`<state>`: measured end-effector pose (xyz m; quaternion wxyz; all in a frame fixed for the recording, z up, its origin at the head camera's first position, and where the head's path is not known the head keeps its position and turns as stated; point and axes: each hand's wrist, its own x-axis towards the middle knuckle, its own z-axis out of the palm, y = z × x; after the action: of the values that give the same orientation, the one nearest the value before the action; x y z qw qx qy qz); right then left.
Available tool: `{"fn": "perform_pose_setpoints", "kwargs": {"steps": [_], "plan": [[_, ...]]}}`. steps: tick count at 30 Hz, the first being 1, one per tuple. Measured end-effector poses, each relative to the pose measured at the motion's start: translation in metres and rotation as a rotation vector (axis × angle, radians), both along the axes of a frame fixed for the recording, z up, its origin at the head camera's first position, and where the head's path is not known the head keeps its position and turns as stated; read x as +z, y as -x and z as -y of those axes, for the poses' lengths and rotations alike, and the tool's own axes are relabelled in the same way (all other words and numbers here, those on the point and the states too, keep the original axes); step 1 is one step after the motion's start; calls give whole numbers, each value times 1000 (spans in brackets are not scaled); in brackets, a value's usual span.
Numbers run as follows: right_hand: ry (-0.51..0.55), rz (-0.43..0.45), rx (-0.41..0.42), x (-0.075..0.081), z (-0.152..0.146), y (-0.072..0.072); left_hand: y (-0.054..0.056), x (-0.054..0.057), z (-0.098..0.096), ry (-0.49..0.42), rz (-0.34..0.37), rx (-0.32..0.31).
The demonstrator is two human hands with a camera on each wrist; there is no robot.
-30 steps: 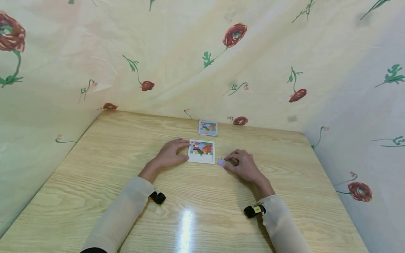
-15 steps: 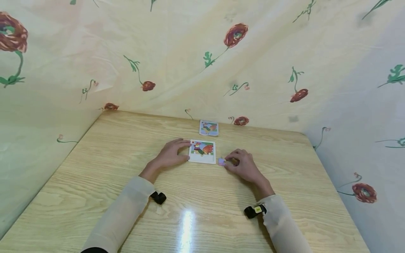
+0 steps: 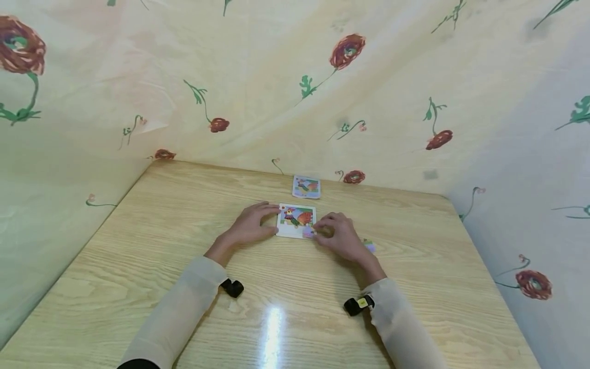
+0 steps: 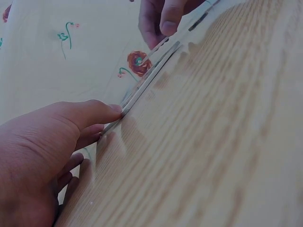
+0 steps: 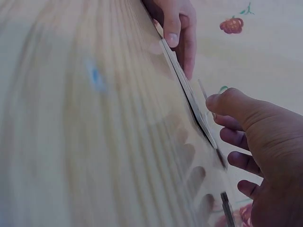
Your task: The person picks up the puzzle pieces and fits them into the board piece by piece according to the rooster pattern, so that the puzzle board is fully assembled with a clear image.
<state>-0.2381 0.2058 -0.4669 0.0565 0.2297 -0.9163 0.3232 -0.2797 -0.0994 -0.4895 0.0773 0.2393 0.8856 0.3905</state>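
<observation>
A jigsaw board (image 3: 289,231) with a white frame and a rooster picture lies mid-table. My left hand (image 3: 251,223) holds its left side, thumb near the lower corner and fingers near the upper one. In the left wrist view, the thumb of the left hand (image 4: 52,137) presses the board's edge. My right hand (image 3: 341,237) pinches a purple puzzle piece (image 3: 308,232) over the board's lower right corner. The right wrist view shows this puzzle piece (image 5: 202,90) tilted above the board (image 5: 187,99), at the thumb and fingertips of the right hand (image 5: 270,137).
A rooster picture card (image 3: 306,187) lies behind the board, near the back edge. Another puzzle piece (image 3: 369,245) lies on the wooden table (image 3: 258,323), partly hidden by the right wrist. Flower-printed cloth (image 3: 258,87) rises behind and beside the table.
My right hand has moved left, bringing the purple puzzle piece from beside the board to over its lower right corner. Another piece has come into sight behind the right wrist. The left hand stays put.
</observation>
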Motion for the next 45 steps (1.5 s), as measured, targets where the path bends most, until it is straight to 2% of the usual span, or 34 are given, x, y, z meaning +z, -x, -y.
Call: {"fn": "perform_pose_setpoints", "kwargs": {"steps": [8,18,28,45], "plan": [[-9,11,27,2,23,7,1,-2,-1,3,-20,3],[-28,-18,62,0,43,16,1,-1,-2,11,-27,9],[-77,12,42,-5,50,21,-1,0,-2,16,-15,6],[-129,-28,32,-5,54,22,0,0,-1,15,-14,10]]}}
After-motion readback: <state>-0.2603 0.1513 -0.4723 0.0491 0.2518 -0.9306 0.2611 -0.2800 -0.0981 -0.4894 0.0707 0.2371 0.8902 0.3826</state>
